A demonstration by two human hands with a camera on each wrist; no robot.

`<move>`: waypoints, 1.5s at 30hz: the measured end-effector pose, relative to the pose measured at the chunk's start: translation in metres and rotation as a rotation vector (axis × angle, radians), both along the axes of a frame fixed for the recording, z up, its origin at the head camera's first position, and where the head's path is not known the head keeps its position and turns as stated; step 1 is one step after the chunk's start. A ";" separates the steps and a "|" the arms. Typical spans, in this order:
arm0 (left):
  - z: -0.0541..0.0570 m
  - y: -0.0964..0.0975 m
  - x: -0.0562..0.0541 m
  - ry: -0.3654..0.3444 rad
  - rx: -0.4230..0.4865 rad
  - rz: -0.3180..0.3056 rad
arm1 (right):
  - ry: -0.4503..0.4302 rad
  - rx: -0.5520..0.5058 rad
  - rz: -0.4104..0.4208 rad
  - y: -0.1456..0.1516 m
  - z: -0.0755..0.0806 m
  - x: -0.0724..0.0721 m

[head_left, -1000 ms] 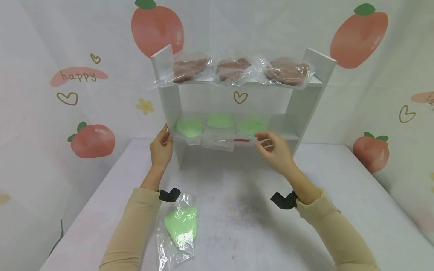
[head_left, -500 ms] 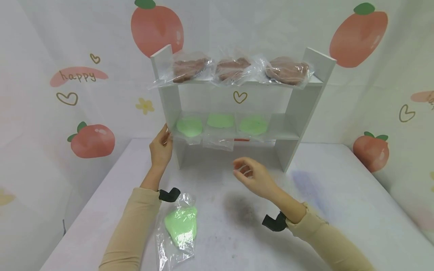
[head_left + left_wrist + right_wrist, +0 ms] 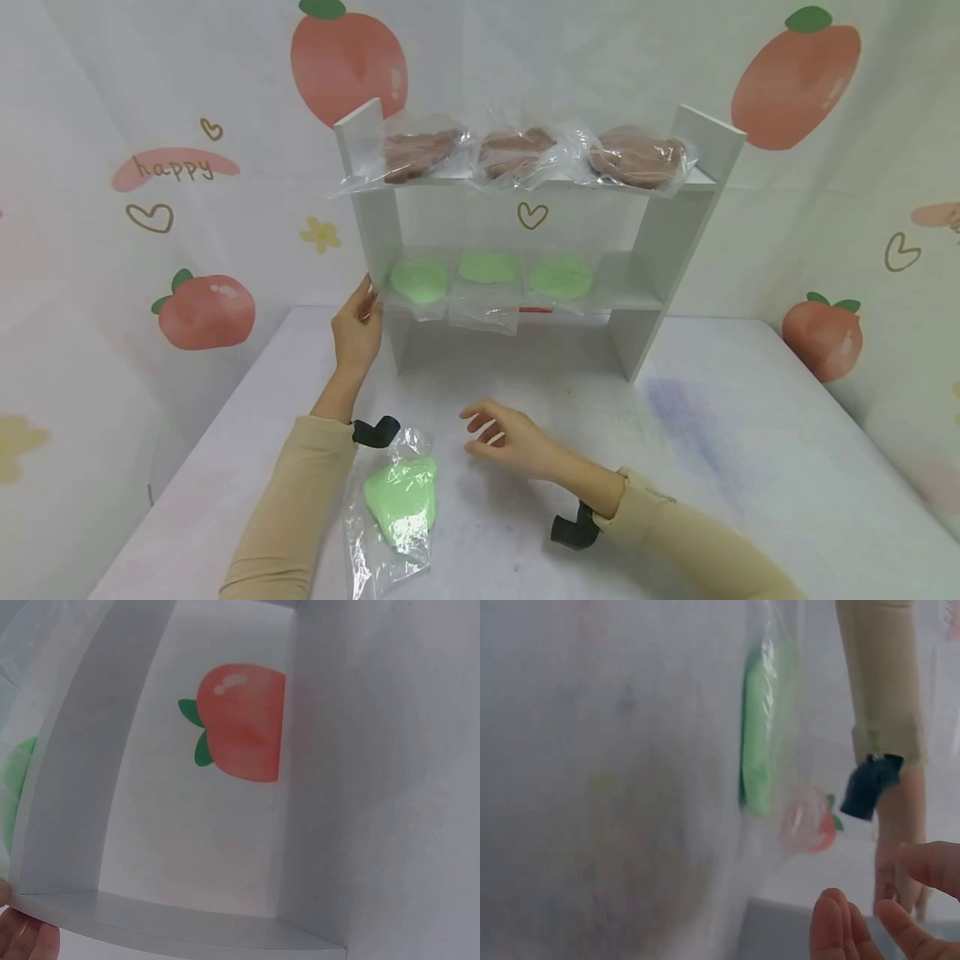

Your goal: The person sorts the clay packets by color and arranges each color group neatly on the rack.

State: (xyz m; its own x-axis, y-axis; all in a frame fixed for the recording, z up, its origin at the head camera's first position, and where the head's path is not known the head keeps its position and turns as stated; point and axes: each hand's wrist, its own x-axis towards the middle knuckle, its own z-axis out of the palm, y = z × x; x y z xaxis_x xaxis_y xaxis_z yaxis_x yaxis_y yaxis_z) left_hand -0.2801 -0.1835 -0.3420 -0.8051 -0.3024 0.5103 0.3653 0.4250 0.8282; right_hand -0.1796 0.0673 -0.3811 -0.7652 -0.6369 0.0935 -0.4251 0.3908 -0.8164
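Observation:
My left hand (image 3: 357,332) grips the left side panel of a white two-tier shelf (image 3: 648,242). In the left wrist view its thumb and fingers (image 3: 46,943) lie on either side of the panel's edge. My right hand (image 3: 510,439) hovers over the table with loosely bent fingers and holds nothing. Left of it lies a flat light-green lump in a clear bag (image 3: 405,500), seen edge-on as the green lump (image 3: 763,731) in the right wrist view. On the middle board rest three bagged green lumps, among them the right one (image 3: 561,277).
Three bagged brown lumps line the top board, the right one (image 3: 637,158) near the side panel. A white table (image 3: 735,467) carries the shelf, with a fruit-printed backdrop (image 3: 202,312) behind. The plastic bags overhang the boards' front edges.
My right hand has left the front of the middle board and come down and leftward, towards the bagged green lump on the table. My left hand has stayed on the shelf.

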 end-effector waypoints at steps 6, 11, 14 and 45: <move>-0.001 0.001 0.000 0.006 0.001 -0.004 | -0.060 0.020 0.061 -0.017 -0.014 0.004; -0.001 0.001 0.000 0.005 0.003 -0.012 | -0.135 0.016 0.075 -0.028 -0.020 0.006; -0.001 0.001 0.000 0.005 0.005 -0.016 | -0.177 0.027 0.059 -0.033 -0.023 0.007; -0.001 -0.001 -0.001 -0.019 0.017 0.000 | -0.104 0.268 0.079 -0.070 -0.022 0.008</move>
State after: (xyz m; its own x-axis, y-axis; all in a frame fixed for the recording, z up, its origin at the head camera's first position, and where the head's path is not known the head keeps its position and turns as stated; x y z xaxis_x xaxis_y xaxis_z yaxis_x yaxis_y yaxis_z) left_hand -0.2814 -0.1845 -0.3431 -0.8147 -0.3106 0.4898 0.3496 0.4107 0.8421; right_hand -0.1719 -0.0027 -0.4031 -0.7089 -0.6863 -0.1626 -0.3822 0.5676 -0.7292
